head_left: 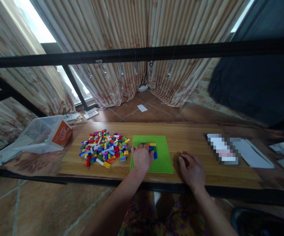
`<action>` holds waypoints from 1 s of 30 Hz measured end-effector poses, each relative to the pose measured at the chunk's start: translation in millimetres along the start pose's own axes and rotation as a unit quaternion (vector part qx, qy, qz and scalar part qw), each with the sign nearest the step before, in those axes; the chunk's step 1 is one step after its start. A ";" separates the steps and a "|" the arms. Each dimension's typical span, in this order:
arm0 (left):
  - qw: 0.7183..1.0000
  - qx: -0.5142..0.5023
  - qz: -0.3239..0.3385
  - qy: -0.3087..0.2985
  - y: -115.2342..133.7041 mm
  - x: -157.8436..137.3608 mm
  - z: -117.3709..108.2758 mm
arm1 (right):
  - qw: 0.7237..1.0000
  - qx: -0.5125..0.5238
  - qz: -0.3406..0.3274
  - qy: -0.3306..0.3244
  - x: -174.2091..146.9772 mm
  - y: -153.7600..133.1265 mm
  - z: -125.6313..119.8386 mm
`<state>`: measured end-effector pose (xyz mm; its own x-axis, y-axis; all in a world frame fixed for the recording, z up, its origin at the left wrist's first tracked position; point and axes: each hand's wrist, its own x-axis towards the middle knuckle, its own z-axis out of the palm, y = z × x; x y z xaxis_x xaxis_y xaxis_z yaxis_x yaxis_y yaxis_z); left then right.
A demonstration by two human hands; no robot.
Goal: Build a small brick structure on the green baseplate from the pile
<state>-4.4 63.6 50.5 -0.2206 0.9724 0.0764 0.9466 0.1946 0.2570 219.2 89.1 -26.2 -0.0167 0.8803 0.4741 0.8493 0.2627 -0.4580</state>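
A bright green studded baseplate [165, 165] lies on the wooden board, with a few blue, yellow, orange and green toy bricks [154, 153] built up on it. My left hand [141, 159] is over the plate's left half, fingers curled down against the bricks. Its fingertips are mostly hidden, so whatever they hold cannot be made out. Just right of the plate, my right hand [193, 170] rests low over the board with thumb and fingers closed. A bit of green, seemingly a small brick, shows at its fingertips. Left of the plate spreads a pile of loose mixed-colour bricks [105, 147].
A clear plastic tub [40, 132] with an orange label lies on its side at the far left. Right of my right hand are a blurred-out flat item [222, 149] and white papers [255, 155]. A black metal rail [132, 55] crosses behind the table, before curtains [122, 29].
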 end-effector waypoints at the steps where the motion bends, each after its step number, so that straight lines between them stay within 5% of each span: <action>1: 1.000 -0.003 0.002 -0.003 -0.4 0.2 0.1 | 1.000 0.001 0.002 0.001 -0.1 -0.1 0.0; 14: 0.999 -0.027 0.031 0.004 -10.4 -0.5 -2.0 | 1.000 0.002 0.006 0.004 -0.5 -0.5 -0.3; 21: 0.994 -0.018 0.099 0.029 -15.3 -8.7 2.5 | 1.000 0.003 -0.002 0.008 -0.3 -1.6 -1.2; 30: 0.997 -0.010 0.058 0.039 -10.0 -5.5 3.0 | 1.000 0.000 -0.002 0.003 -0.3 1.3 -0.2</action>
<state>-11.9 56.7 44.6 -0.1281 0.9749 0.1820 0.9623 0.0778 0.2606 220.5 89.1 -26.8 -0.0173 0.8771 0.4799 0.8487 0.2666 -0.4568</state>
